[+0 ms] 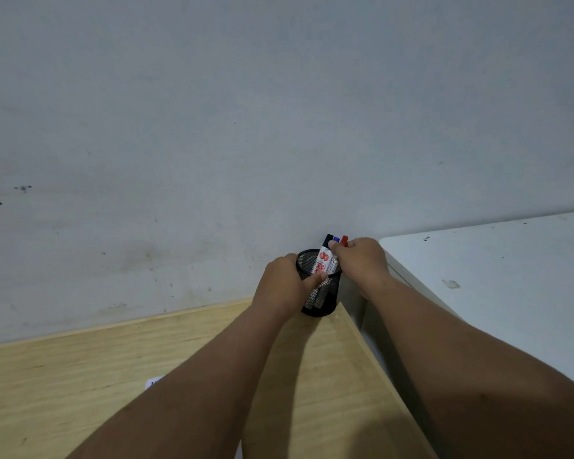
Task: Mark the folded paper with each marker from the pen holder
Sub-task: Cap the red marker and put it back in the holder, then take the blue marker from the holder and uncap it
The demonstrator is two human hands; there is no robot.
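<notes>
A black mesh pen holder [322, 301] stands at the far right corner of the wooden table, against the wall. Three markers stick out of it: a black-capped one [328, 240], a blue-capped one [336, 239] and a red-capped one [344, 240]. My left hand [284, 286] grips the holder's left side, thumb across its front rim. My right hand [362, 260] pinches the markers near their caps; which one it holds I cannot tell. A small white corner of the folded paper [153, 382] shows by my left forearm, the rest hidden.
The wooden table [80, 392] butts against a grey scuffed wall [246, 127]. A white tabletop [494, 276] stands to the right, with a narrow gap between it and the wooden table's right edge.
</notes>
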